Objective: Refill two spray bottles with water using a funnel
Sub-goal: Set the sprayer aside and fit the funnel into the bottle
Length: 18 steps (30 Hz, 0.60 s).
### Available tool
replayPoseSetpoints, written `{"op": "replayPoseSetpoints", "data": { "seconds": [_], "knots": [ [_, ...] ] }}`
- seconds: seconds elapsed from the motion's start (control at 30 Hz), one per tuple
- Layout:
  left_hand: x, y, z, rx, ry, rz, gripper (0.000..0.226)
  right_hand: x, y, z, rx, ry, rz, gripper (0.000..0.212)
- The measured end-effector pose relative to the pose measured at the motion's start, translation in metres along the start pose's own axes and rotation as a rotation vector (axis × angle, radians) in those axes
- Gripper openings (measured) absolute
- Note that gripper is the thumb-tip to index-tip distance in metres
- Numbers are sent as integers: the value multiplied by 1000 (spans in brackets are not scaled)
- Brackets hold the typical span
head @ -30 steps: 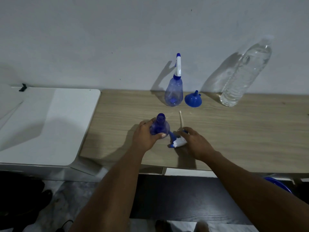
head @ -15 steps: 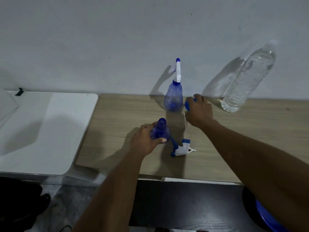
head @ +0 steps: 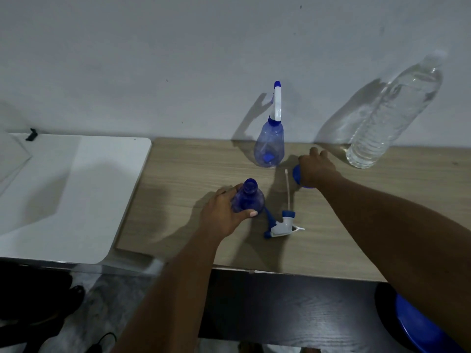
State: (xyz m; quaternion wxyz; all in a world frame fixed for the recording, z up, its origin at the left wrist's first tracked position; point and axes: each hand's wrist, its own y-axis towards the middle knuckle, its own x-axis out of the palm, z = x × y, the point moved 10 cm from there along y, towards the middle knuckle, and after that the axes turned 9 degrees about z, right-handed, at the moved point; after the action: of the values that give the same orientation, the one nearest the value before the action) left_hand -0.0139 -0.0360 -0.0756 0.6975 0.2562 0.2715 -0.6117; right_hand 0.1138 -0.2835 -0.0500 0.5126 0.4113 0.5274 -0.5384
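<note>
An open blue spray bottle (head: 248,197) stands upright near the middle of the wooden table (head: 344,240); my left hand (head: 224,212) grips its body. Its white and blue trigger head (head: 283,225) with a thin dip tube lies on the table just right of it. My right hand (head: 317,168) covers and holds the blue funnel (head: 296,174), of which only the left rim shows. A second blue spray bottle (head: 270,146) with its trigger head on stands by the wall. A large clear water bottle (head: 387,118) stands at the back right.
A white table (head: 76,189) adjoins the wooden one on the left. A blue round stool seat (head: 420,327) sits below at the lower right. The grey wall runs directly behind the table. Dark objects lie on the floor at the lower left.
My right hand let go of the trigger head, left it lying on the table, reached to the funnel near the wall and now pulls it slightly nearer. My left hand stays on the open bottle.
</note>
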Motion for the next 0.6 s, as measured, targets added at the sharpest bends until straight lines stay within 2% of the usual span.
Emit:
{"op": "replayPoseSetpoints", "data": {
  "seconds": [0.2,0.37,0.43,0.6],
  "knots": [
    [3,-2,0,-19,-16,-22,88,6,-16,11,32,14,-49,54],
    [1,-10,2,-45,-49,-32,86,-50,-22,10,30,142,100,72],
    [-1,-13,6,-38,-63,-32,82,-78,-27,-4,11,324,144,72],
    [-1,-21,10,-18,-93,-29,73,-133,-77,-64,-115,1027,238,48]
  ]
}}
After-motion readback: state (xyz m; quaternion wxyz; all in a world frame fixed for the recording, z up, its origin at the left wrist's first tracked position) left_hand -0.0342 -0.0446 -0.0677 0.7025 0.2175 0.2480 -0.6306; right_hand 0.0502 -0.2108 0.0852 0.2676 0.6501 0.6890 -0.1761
